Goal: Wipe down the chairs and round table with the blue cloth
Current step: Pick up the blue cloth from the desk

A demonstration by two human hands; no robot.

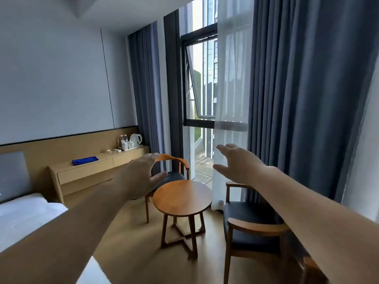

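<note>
A folded blue cloth (85,160) lies on the long wooden sideboard (92,171) at the left, far from both hands. The round wooden table (182,198) stands on the floor in the middle. One wooden chair with a dark seat (174,163) is behind it by the window, and a second chair (249,224) stands to its right. My left hand (139,177) reaches forward in the air, fingers spread, in front of the far chair. My right hand (235,162) is also stretched out with its fingers spread, above the near chair. Neither hand holds anything.
A bed with white linen (22,214) fills the lower left. A kettle (136,139), bottles and cups sit on a tray at the sideboard's far end. Blue curtains (297,99) and a sheer white curtain (231,99) hang by the window behind the chairs.
</note>
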